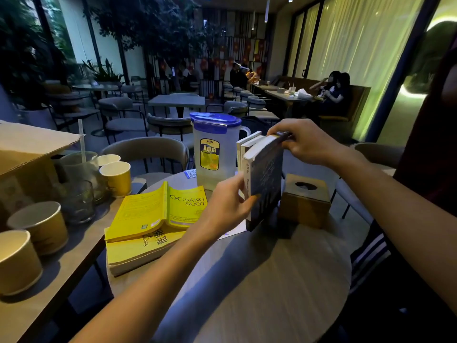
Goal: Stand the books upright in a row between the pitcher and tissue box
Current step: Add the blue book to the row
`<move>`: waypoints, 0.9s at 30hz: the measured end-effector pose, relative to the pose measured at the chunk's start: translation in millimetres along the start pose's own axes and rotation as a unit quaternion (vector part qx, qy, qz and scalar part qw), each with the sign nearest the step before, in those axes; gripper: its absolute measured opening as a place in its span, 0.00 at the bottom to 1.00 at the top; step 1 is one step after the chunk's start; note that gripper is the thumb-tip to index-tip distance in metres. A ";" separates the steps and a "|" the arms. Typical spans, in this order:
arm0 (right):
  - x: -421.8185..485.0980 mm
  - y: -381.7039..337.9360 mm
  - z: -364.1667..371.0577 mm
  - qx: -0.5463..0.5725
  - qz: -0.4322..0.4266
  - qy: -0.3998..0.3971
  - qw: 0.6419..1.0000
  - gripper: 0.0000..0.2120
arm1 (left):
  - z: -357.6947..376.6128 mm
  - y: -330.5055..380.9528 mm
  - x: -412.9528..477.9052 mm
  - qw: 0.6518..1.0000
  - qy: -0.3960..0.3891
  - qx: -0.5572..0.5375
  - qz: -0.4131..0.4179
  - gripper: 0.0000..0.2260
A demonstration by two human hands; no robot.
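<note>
A clear pitcher (pixel 216 149) with a blue lid stands at the far side of the round table (pixel 284 280). A wooden tissue box (pixel 305 200) sits to its right. Between them stand upright books; the nearest is a dark-covered book (pixel 268 179), tilted slightly. My right hand (pixel 305 142) grips its top edge. My left hand (pixel 226 206) holds its lower spine side. Two pale-edged books (pixel 243 147) stand behind it, next to the pitcher. Two yellow books lie flat in a stack at the left: the top one (pixel 158 209), the lower one (pixel 141 251).
A second table at the left carries several paper cups (pixel 116 178), glass tumblers (pixel 79 196) and an open cardboard box (pixel 27 149). A chair (pixel 146 152) stands behind the table. A person in dark clothes stands at the right edge (pixel 430 157).
</note>
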State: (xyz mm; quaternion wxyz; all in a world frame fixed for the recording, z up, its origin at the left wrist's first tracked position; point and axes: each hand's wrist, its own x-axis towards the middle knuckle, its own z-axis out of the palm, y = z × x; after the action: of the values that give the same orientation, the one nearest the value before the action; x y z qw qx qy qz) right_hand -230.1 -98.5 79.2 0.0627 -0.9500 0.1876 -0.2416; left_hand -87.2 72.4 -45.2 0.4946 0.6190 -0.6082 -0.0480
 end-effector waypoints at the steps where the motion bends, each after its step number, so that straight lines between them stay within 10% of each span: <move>1: 0.5 4.2 2.4 -0.001 0.005 0.002 1.000 0.19 | 5.8 -3.3 2.9 1.000 0.004 0.006 0.000 0.14; 27: 26.0 61.8 46.4 0.025 0.116 0.001 0.993 0.14 | 44.3 -25.4 43.3 0.979 -0.007 0.192 -0.065 0.19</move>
State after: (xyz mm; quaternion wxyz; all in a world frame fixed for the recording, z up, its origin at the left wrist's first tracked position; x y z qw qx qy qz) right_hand -206.7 -164.2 36.9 0.1142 -0.9198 0.2904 -0.2379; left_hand -87.4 7.4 -61.2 0.3581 0.7406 -0.5677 0.0333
